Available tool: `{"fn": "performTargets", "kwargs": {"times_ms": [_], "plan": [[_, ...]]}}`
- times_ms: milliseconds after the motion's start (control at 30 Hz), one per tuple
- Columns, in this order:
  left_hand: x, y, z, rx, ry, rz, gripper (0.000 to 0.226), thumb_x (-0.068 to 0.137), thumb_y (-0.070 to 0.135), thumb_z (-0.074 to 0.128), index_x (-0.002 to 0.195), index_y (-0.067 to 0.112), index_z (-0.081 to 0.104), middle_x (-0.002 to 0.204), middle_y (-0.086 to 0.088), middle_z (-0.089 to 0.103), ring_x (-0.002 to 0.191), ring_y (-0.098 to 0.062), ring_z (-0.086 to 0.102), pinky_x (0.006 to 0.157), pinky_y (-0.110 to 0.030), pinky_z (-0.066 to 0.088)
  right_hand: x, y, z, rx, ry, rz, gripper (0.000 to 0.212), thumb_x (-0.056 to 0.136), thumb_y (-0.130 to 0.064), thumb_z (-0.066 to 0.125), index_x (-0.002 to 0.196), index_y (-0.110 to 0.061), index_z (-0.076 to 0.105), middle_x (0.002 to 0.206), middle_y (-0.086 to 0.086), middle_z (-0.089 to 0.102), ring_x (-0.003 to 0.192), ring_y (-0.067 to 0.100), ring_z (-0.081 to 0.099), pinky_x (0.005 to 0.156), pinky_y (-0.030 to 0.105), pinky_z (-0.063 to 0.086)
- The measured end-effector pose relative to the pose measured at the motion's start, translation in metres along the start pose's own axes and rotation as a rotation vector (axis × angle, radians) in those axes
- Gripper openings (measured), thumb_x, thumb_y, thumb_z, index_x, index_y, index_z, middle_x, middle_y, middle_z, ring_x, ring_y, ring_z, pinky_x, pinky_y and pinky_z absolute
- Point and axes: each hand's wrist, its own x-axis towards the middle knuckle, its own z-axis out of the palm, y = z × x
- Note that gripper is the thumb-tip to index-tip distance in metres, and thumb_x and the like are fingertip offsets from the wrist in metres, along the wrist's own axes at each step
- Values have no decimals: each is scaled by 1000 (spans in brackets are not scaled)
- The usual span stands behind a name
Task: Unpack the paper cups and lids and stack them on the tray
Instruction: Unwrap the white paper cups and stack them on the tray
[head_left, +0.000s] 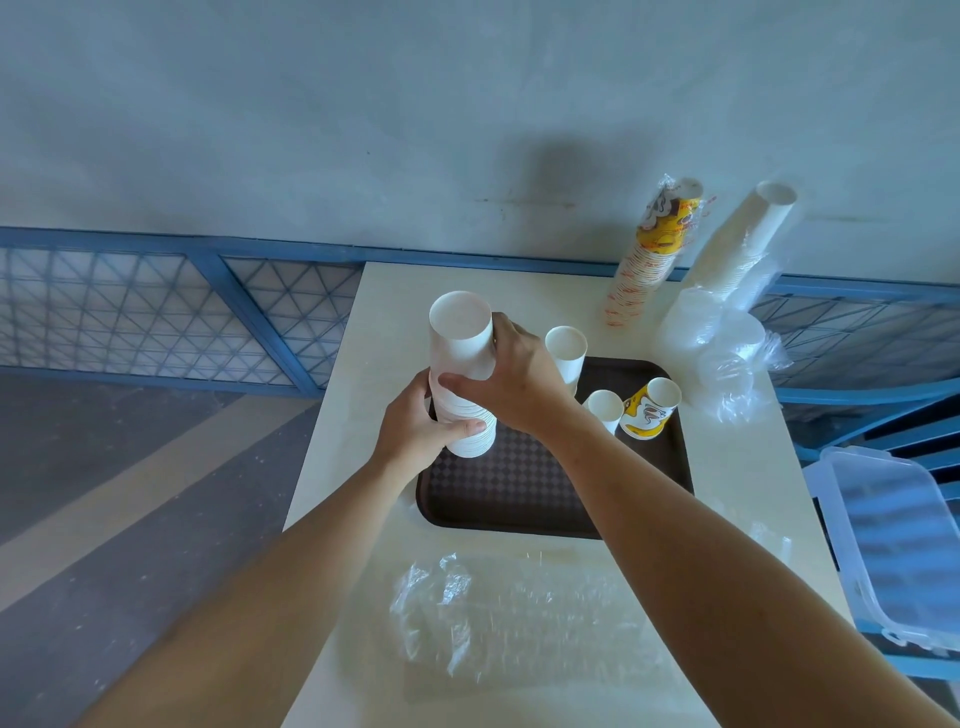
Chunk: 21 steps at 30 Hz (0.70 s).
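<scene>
A: Hands?
B: Left hand and right hand both wrapped round a tall stack of white cups, upside down, at the far-left corner of the brown tray.
A: Rest?
B: 3 more cup piles on tray; bagged cups & lids at table's far right.

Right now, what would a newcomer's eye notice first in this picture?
The tall stack of white cups, gripped by the left hand and right hand over the far left corner of the brown tray. Next, the yellow printed cup on the tray, and the crumpled plastic wrap nearer the person.
</scene>
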Motion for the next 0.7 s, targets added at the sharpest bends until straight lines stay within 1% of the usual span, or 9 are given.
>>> {"fn": "performTargets", "kwargs": {"times_ms": [133,233,300,367,433,500,567,633,700], "plan": [[0,2,0,12,1,5,72,65,36,99,127,37,62,118,22,73,108,0,66,80,-21,47,-1,-4,-7,8,28,-18,63,74,-46,88,114,-9,57,101,-1,63,87,22,60,75,36,49],[-1,7,-1,31,-7,2,72,66,33,99,128,33,62,118,20,72,102,3,65,75,-15,44,-1,-9,-12,-11,49,-23,62,75,-46,88,114,-8,57,103,3,66,88,23,61,76,35,49],[0,8,-2,30,-14,5,72,67,36,99,128,33,62,119,20,72,103,4,64,76,-15,45,-1,-11,-15,-12,84,-33,63,75,-45,88,113,-6,58,102,4,67,87,23,61,73,33,47],[1,9,-3,25,-18,5,73,67,41,98,130,34,62,122,19,71,109,4,64,79,-18,47,0,-15,-18,8,126,-54,62,73,-45,90,109,-6,58,97,3,66,83,22,60,69,30,42],[2,11,-4,27,-17,8,75,68,41,98,133,32,62,124,19,70,111,11,60,81,-18,47,1,-18,-22,35,158,-71,61,71,-44,91,104,-6,57,90,-1,62,78,20,57,65,26,35],[2,13,-4,29,-6,29,77,68,41,98,134,31,61,126,19,68,112,14,57,85,-21,49,3,-20,-29,45,188,-68,61,70,-45,91,102,-7,56,87,-1,61,76,20,56,63,25,32],[3,16,-4,41,4,45,74,67,41,98,130,31,61,125,17,67,114,10,57,89,-26,51,4,-23,-38,86,216,-43,62,70,-48,90,104,-8,56,87,0,64,77,20,58,64,28,39],[4,19,-4,55,8,50,67,68,37,98,124,34,61,119,19,67,111,7,59,87,-25,51,3,-25,-48,161,239,23,62,73,-49,89,110,-10,58,91,-1,66,82,20,61,70,31,48],[4,22,-5,64,9,46,66,68,35,99,121,34,60,117,18,65,110,6,60,85,-23,50,3,-22,-57,254,277,122,59,75,-49,88,114,-13,60,91,-8,66,83,13,62,73,28,49]]}}
